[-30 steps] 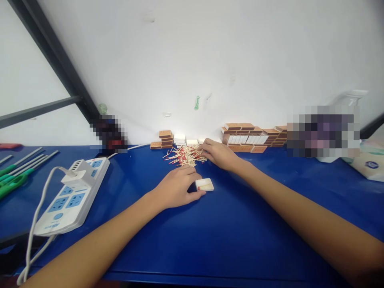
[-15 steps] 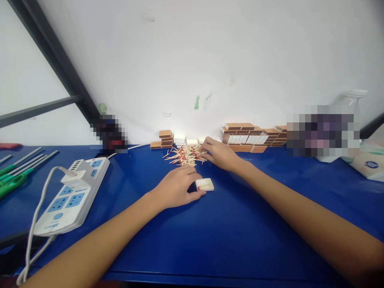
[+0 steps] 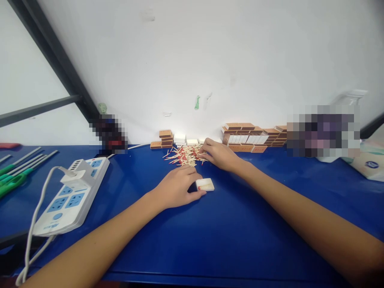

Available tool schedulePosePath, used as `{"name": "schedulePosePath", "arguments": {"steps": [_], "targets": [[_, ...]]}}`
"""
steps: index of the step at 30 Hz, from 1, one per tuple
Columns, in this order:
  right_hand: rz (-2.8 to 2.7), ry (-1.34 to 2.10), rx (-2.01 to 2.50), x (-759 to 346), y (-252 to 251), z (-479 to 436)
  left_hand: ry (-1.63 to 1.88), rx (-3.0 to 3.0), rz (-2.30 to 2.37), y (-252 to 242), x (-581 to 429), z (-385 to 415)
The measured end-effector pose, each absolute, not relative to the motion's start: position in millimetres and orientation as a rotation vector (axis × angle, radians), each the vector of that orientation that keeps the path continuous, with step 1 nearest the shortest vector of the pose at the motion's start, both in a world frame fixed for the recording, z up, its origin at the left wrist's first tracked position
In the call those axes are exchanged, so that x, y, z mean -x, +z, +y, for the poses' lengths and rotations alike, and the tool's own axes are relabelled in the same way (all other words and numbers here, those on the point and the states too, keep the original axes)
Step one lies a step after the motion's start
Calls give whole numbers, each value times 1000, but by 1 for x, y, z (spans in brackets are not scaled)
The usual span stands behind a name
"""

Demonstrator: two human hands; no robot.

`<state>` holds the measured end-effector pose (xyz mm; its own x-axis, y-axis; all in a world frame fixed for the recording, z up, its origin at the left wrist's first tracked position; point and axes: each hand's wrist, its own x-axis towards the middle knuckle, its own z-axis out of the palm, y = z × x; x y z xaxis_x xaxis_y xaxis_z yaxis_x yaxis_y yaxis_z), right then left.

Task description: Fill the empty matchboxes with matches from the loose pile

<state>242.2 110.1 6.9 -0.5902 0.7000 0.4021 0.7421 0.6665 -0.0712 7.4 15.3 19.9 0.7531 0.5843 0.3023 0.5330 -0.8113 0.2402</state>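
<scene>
My left hand (image 3: 178,187) rests on the blue table with its thumb and fingers around the left end of a small white matchbox tray (image 3: 210,185). A few red-headed matches lie inside the tray. Beyond it spreads a loose pile of matches (image 3: 187,154) with red heads. At the pile's right edge, my right hand (image 3: 220,154) reaches in with curled fingers, their tips together among the matches. What those fingertips hold is hidden.
Brown matchboxes (image 3: 241,148) are stacked by the wall at right, with a smaller stack (image 3: 166,140) at left and white trays (image 3: 180,139) between. A white power strip (image 3: 87,204) with cables, green-handled tools (image 3: 18,176) and a tissue pack (image 3: 367,162) also lie on the table.
Almost nothing differs. My right fingers shift very slightly at the pile's edge, while my left hand stays on the tray.
</scene>
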Motion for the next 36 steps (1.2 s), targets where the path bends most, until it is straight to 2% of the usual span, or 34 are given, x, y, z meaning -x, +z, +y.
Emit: {"name": "schedulePosePath", "arguments": {"steps": [12, 27, 36], "targets": [[-2502, -179, 1189, -239, 10, 106, 567, -2814, 899, 18, -6, 17], [-2434, -97, 1167, -248, 24, 104, 713, -2773, 1128, 17, -2, 21], [-2346, 116, 1133, -268, 31, 78, 674, -2743, 1123, 18, -3, 21]]}}
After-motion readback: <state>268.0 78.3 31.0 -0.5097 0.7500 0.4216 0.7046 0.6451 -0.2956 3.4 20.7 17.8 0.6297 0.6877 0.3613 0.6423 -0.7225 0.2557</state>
